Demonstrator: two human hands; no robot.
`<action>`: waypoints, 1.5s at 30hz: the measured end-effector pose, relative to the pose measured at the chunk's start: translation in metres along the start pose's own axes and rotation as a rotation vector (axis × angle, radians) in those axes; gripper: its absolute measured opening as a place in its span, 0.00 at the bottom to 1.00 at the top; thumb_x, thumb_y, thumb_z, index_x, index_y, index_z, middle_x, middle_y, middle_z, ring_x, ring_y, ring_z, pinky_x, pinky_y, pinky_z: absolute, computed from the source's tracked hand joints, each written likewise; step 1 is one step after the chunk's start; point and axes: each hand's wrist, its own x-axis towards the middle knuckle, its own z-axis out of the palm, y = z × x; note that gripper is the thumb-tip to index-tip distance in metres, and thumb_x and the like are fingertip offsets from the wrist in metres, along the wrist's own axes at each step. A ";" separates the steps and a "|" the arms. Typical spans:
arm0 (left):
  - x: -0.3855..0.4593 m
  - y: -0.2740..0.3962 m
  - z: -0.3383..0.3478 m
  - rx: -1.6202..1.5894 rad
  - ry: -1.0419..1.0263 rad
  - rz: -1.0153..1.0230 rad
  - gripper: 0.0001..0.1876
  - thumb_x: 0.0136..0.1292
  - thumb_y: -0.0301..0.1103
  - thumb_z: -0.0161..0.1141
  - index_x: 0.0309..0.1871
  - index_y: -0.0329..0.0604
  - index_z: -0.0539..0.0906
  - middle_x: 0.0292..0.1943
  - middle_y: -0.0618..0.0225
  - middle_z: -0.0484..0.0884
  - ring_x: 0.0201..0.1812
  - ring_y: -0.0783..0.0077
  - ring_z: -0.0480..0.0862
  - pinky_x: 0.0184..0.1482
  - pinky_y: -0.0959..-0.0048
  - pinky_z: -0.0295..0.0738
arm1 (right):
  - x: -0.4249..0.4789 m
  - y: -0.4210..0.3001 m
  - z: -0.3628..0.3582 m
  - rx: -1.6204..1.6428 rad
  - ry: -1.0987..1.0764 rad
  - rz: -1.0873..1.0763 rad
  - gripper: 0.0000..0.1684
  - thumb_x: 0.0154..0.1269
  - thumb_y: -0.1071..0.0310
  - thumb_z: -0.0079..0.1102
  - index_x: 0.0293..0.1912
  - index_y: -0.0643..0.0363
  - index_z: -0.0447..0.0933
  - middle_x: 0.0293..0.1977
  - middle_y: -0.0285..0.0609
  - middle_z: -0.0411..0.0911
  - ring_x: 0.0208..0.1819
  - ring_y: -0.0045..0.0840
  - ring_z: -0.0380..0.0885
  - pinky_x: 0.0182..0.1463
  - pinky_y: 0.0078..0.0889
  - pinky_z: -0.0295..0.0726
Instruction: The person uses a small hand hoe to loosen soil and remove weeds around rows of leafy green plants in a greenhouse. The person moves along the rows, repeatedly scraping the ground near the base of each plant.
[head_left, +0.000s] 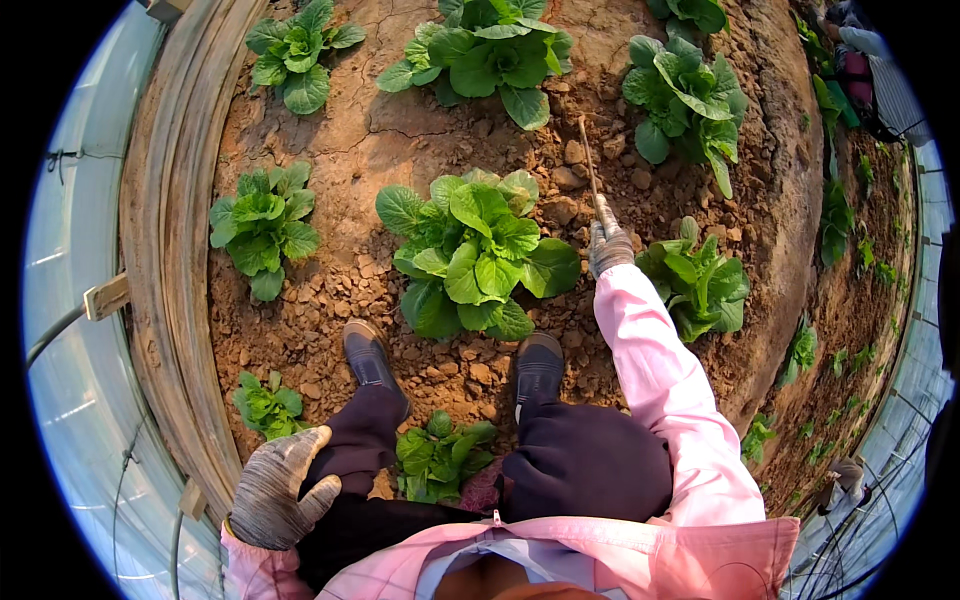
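Note:
My right hand (611, 244), in a grey work glove, grips a thin brown hand tool (588, 154). The tool's far tip meets the broken soil between two leafy green plants, and the shape of its head is hard to make out. A large leafy cabbage-like plant (480, 259) grows in front of my feet, left of that hand. Beside my right forearm stands a smaller leafy plant (697, 281). My left hand (281, 487), gloved too, hovers by or rests against my left leg; which, I cannot tell. Its thumb is spread from the fingers, and it holds nothing.
Weathered wooden boards (176, 247) edge the bed along the left, beside a plastic film wall (79, 217). My shoes (373, 364) stand on crumbly soil (330, 292). Several plants grow around me, one between my legs (442, 454). Another person (889, 71) is at the upper right.

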 end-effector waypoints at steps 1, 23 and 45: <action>0.003 0.005 0.000 0.016 0.068 0.042 0.30 0.55 0.41 0.65 0.60 0.35 0.74 0.55 0.50 0.78 0.56 0.47 0.76 0.61 0.57 0.69 | -0.008 0.000 -0.004 -0.374 0.011 -0.310 0.25 0.74 0.63 0.49 0.67 0.35 0.67 0.24 0.29 0.71 0.19 0.21 0.58 0.26 0.25 0.67; 0.017 0.010 0.000 -0.033 -0.018 0.115 0.32 0.53 0.38 0.65 0.63 0.39 0.73 0.57 0.53 0.76 0.58 0.48 0.74 0.62 0.57 0.66 | 0.044 -0.051 -0.045 0.126 0.167 -0.058 0.20 0.74 0.55 0.50 0.64 0.32 0.71 0.19 0.30 0.60 0.19 0.16 0.54 0.21 0.22 0.62; 0.010 0.020 -0.002 -0.019 0.023 0.126 0.32 0.54 0.41 0.65 0.62 0.36 0.73 0.55 0.51 0.77 0.57 0.49 0.75 0.62 0.58 0.67 | 0.010 -0.023 -0.007 -0.048 0.148 -0.500 0.25 0.76 0.65 0.44 0.68 0.28 0.65 0.16 0.26 0.57 0.14 0.14 0.51 0.15 0.22 0.57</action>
